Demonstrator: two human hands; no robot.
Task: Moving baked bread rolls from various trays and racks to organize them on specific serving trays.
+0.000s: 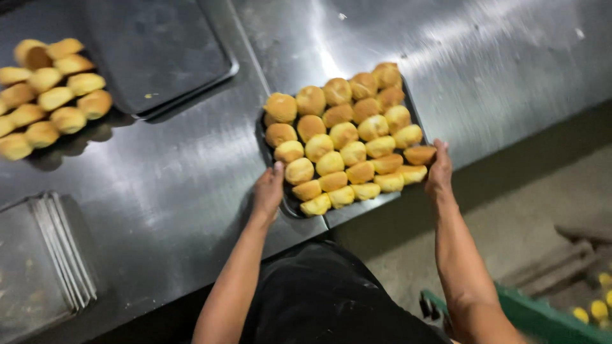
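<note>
Dark apron lies nearest, at the bench edge. Left hand grips the near-left rim of a dark baking tray loaded with golden bread rolls; right hand grips its near-right edge, fingers curled over an end roll. The tray sits on the steel bench, near corner overhanging the edge. Its long axis runs diagonally, from near-left to far-right. Far left, an empty dark tray and a second batch of rolls; stacked trays lie near-left. A green crate stands on the floor at right.
</note>
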